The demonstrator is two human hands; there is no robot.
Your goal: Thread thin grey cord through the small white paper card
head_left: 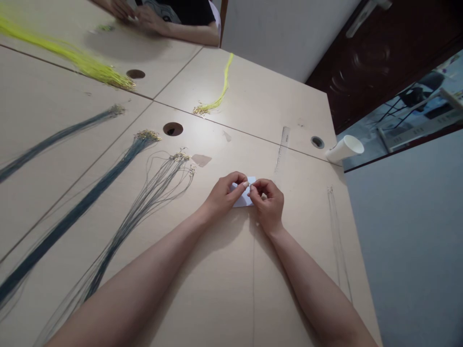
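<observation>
My left hand (228,192) and my right hand (269,200) meet over a small white paper (243,198) on the table, fingertips nearly touching. Each hand is closed in a pinch. Whatever sits between the fingertips is tiny and mostly hidden. A thin dark line (253,270) runs from beneath the pinch down the table toward me, apparently from my right fingers. Left of my hands lies a loose bundle of grey lines (144,197) with small gold hook-like ends (181,155). Close to those ends is a flat brownish scrap (201,160).
A dark teal line bundle (108,180) and a thinner one (68,130) lie left. Yellow bundles (83,60) are farther back. A clear ruler (281,149), a white cup (345,148) and a few lines (336,236) lie right. A person's hands (139,14) work across the table.
</observation>
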